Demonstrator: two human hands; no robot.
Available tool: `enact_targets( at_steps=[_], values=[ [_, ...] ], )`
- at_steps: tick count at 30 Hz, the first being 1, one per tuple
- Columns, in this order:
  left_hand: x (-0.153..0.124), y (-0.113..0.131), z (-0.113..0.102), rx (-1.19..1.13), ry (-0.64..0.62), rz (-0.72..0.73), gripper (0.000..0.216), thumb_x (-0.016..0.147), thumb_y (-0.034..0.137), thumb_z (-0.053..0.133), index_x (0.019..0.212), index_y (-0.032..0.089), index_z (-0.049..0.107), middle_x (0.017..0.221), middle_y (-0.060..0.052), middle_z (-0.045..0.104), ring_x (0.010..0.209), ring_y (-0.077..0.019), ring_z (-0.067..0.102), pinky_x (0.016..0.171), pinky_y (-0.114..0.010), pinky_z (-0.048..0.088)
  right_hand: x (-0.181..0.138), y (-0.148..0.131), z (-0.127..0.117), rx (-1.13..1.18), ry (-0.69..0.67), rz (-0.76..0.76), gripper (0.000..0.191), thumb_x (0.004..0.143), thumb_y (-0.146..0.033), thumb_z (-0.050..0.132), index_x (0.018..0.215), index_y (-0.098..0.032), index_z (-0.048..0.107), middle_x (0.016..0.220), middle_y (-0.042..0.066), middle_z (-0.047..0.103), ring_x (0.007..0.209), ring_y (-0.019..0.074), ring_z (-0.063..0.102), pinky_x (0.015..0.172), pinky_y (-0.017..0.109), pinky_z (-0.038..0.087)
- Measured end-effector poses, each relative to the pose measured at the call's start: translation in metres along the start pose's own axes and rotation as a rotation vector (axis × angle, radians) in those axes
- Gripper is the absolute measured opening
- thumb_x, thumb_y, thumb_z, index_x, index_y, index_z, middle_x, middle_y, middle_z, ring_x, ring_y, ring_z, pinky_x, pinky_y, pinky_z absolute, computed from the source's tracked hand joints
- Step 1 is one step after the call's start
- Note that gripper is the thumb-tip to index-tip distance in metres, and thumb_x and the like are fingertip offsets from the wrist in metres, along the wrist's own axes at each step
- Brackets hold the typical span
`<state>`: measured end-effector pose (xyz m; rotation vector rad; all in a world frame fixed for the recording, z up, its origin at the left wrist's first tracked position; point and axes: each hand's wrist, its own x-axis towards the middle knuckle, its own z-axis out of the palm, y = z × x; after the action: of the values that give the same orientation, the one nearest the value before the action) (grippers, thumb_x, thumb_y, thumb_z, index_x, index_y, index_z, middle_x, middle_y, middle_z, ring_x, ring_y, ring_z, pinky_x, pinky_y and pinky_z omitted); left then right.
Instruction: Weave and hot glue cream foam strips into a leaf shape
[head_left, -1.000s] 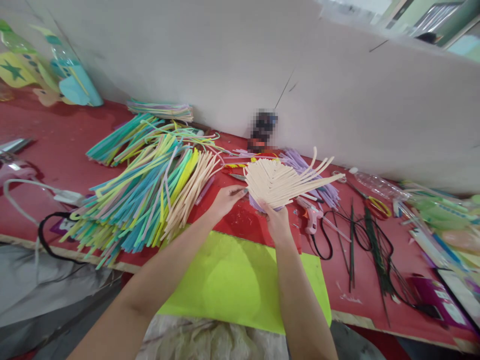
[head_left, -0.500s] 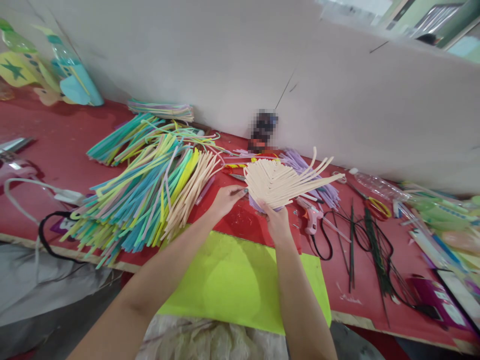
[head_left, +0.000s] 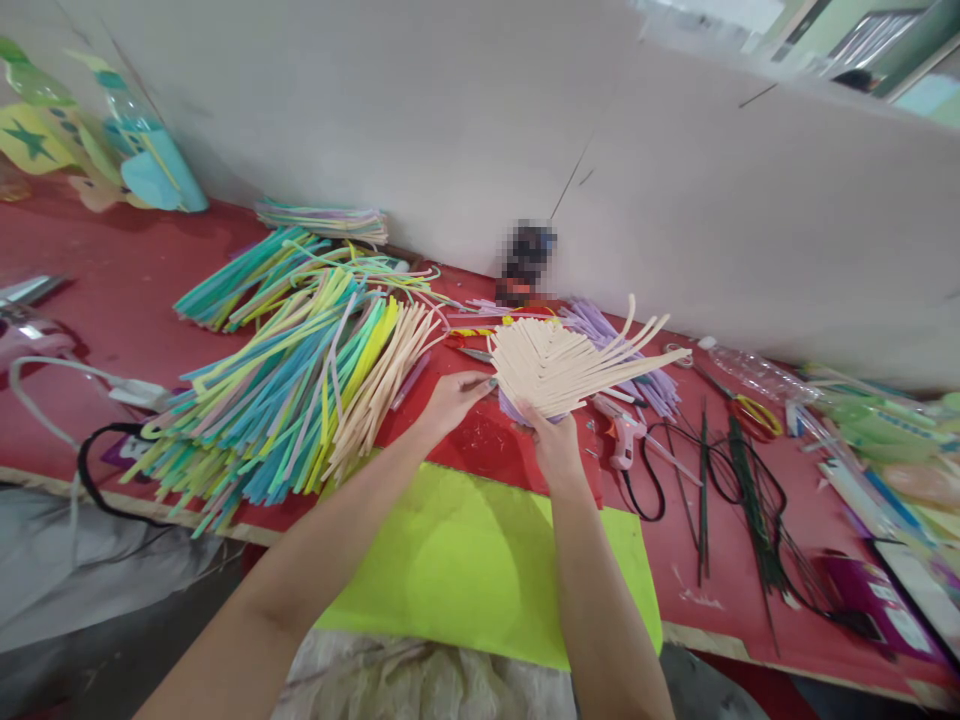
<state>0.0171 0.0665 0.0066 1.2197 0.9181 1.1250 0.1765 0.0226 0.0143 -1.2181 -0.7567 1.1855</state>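
Note:
A fan-shaped bunch of cream foam strips (head_left: 559, 365) is held just above the red table (head_left: 112, 270), its loose ends splaying up and to the right. My right hand (head_left: 553, 440) grips it from below at its near edge. At the bunch's left edge, my left hand (head_left: 452, 398) pinches the strips with fingers closed. Some purple strips (head_left: 600, 325) lie under and behind the bunch.
A big heap of blue, green, yellow and cream strips (head_left: 292, 390) lies left of my hands. A lime-green sheet (head_left: 465, 560) hangs over the table's front edge. To the right lie a pink glue gun (head_left: 621, 432), black cable, green wires (head_left: 750, 480) and scissors (head_left: 754, 412). A white wall (head_left: 675, 180) closes the back.

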Motion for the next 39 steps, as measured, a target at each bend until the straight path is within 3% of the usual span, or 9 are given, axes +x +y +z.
enact_targets(
  at_steps=[39],
  values=[
    [0.003,-0.012,-0.001,0.005,0.000,0.040,0.033,0.072,0.040,0.066,0.091,0.014,0.073,0.084,-0.007,0.075,0.079,-0.0207,0.070,0.079,-0.033,0.053,0.004,0.006,-0.004,-0.023,-0.022,-0.027,0.051,0.055,-0.033,0.083,0.102,-0.019,0.071,0.105,0.005,0.073,0.085,0.0212,0.069,0.059,0.030,0.060]
  ],
)
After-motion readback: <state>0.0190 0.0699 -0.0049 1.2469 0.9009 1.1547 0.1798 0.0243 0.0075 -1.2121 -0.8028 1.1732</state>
